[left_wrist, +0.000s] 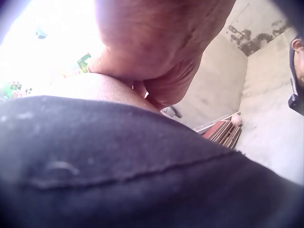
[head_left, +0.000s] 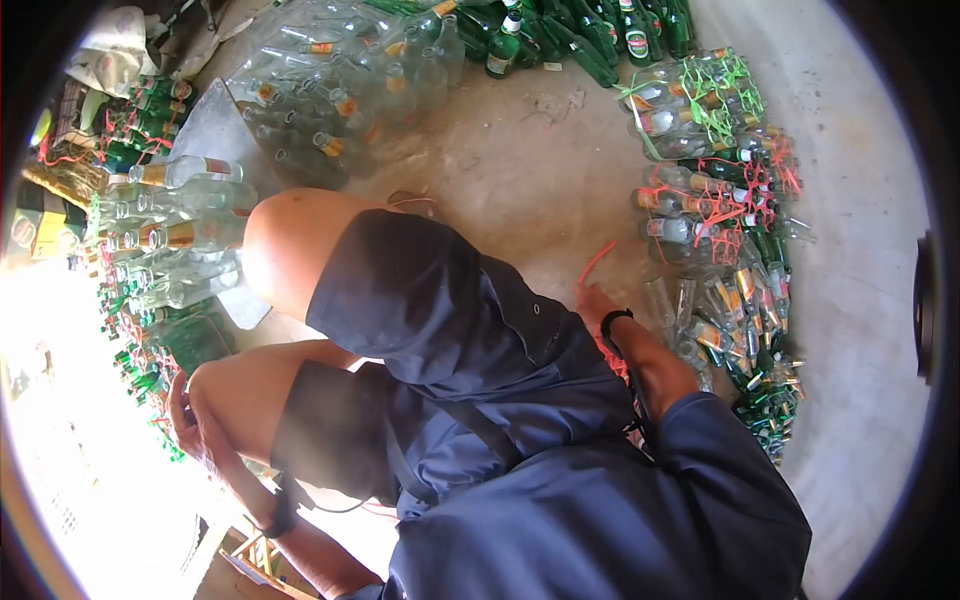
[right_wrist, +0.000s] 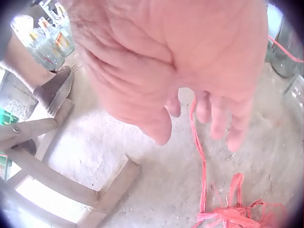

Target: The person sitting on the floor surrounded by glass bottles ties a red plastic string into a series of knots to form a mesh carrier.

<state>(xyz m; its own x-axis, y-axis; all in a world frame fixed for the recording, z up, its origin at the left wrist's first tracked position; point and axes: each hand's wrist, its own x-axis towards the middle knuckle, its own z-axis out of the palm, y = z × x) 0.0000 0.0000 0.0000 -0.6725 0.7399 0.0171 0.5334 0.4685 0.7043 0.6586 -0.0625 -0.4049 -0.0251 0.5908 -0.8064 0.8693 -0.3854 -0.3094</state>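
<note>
In the head view the left hand (head_left: pixel 198 432) rests against the bent leg, just below the knee (head_left: pixel 225 395). The left wrist view shows that hand (left_wrist: pixel 161 42) close up on the skin above dark cloth. Low over the floor, the right hand (head_left: pixel 598 303) is beside a red plastic strand (head_left: pixel 597 262). From the right wrist, this hand (right_wrist: pixel 180 71) has its fingers hanging loosely, the thumb apart from them. The strand (right_wrist: pixel 203 166) runs from a red tangle (right_wrist: pixel 232 216) up to the fingers; whether they touch it is hidden.
Clear bottles (head_left: pixel 340 105) stand at the upper left, with green bottles (head_left: pixel 560 40) at the top. Bottles bundled with green ties (head_left: pixel 700 105) and red ties (head_left: pixel 700 205) lie at the right. A wooden frame (right_wrist: pixel 114 183) stands left of the strand in the right wrist view.
</note>
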